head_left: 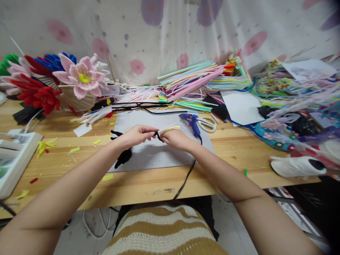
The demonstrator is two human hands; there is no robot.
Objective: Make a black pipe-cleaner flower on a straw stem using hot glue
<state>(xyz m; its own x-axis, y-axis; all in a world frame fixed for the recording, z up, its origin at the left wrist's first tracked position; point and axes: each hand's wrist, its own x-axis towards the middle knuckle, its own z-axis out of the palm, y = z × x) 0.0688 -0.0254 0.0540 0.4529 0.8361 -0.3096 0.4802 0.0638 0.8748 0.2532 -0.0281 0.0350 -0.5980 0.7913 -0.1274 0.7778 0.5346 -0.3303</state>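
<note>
Both hands meet above a grey cutting mat [148, 156] on a wooden table [233, 148]. My left hand [138, 135] pinches a black pipe cleaner [157, 135] at its fingertips. My right hand [176, 138] is closed on a short bundle of pale yellow and pink pipe cleaners [170, 129], with the black one wrapped at its left end. A finished black piece [122, 157] lies on the mat under my left wrist. A blue glue gun [191, 122] rests on the mat just beyond my right hand, its black cord running off the table's front edge.
Scissors [209, 124] lie beside the glue gun. Stacks of coloured pipe cleaners [196, 79] fill the back. Pink, red and blue pipe-cleaner flowers [79, 75] stand at the left. A white tray [14, 156] sits at the left edge; a white shoe-like object [297, 166] at the right.
</note>
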